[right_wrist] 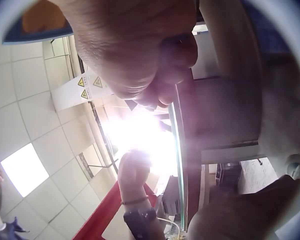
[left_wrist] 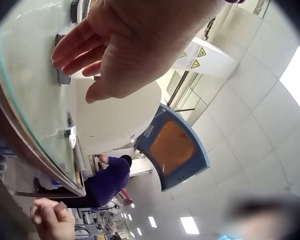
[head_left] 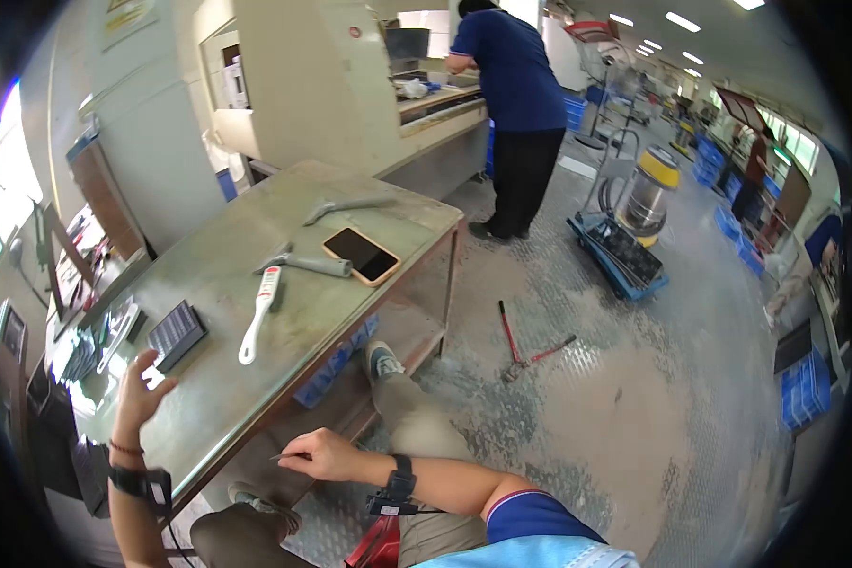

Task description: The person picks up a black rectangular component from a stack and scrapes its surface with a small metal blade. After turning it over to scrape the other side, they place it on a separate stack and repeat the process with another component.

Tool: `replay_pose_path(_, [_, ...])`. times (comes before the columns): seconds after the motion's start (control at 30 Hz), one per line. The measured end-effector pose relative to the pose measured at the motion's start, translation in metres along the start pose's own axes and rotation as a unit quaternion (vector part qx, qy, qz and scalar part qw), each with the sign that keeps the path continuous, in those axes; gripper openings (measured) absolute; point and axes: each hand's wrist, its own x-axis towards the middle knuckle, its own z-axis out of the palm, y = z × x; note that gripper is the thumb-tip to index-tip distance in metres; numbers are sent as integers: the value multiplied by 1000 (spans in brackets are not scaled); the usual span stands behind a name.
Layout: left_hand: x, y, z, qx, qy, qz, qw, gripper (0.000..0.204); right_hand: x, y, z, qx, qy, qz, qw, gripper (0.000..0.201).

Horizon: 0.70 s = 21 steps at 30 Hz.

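Observation:
My left hand (head_left: 140, 398) is held over the near left edge of the glass-topped table (head_left: 303, 213), fingers spread and holding nothing. Just beyond it lies a dark grey block with a ridged top (head_left: 176, 336). Between thumb and fingers, my right hand (head_left: 327, 454) pinches a small thin dark flat piece (head_left: 279, 457) in front of the table edge; its kind is too small to tell. That piece (right_wrist: 131, 104) pokes out past the fingertips in the right wrist view. Left of the block are a pile of thin dark pieces (head_left: 83, 358) and a pale-handled tool (head_left: 120, 336).
Farther along the table lie a white-and-red handled tool (head_left: 260, 317), a grey hammer-like tool (head_left: 317, 265), a phone (head_left: 362, 256) and another grey tool (head_left: 350, 205). Red-handled cutters (head_left: 516, 364) lie on the floor. A person (head_left: 516, 95) stands at a machine behind.

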Motion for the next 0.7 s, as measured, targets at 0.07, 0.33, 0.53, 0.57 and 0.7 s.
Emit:
replay_pose_path(0.07, [39, 16, -8, 69, -79, -42, 994, 89, -1, -1, 1, -39, -19, -29, 999, 18])
replay_pose_path(0.33, [113, -13, 7, 210, -200, -1, 957, 117, -4, 9, 7, -41, -10, -26, 999, 19])
replay_pose_path(0.53, [124, -52, 23, 202, -177, 1, 963, 93, -3, 8, 7, -46, -15, -27, 998, 20])
replay_pose_path(0.57, [124, -52, 23, 202, -162, -17, 966, 87, -2, 8, 9, -46, -13, -23, 999, 20])
replay_pose_path(0.7, [130, -67, 24, 202, -150, -4, 968, 89, -1, 11, 16, -66, -12, -35, 997, 20])
